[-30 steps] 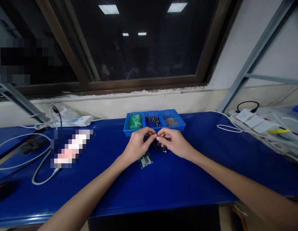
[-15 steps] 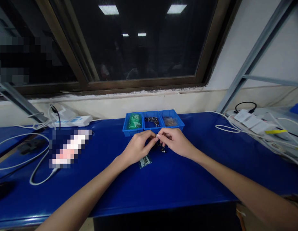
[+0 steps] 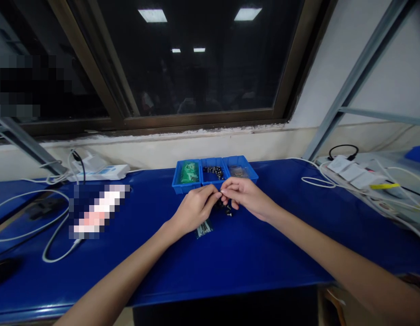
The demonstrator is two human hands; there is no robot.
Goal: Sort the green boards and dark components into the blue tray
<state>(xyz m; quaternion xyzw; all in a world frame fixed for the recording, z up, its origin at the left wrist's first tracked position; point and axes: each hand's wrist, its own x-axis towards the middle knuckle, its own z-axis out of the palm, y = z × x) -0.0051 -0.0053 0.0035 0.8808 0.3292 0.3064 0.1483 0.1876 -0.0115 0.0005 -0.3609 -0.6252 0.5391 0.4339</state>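
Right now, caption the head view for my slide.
Left hand and right hand meet over dark parts by a blue tray.

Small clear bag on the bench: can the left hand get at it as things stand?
Probably yes. The small clear bag lies on the blue bench top just below the left hand, with nothing visible between them. The left fingertips are up against the right hand, so they would likely part first.

Bright overhead light, reflected in dark window glass [image 3: 203,77]. Soft shadows, glare along the bench [image 3: 94,290], wide-angle bowing at the edges.
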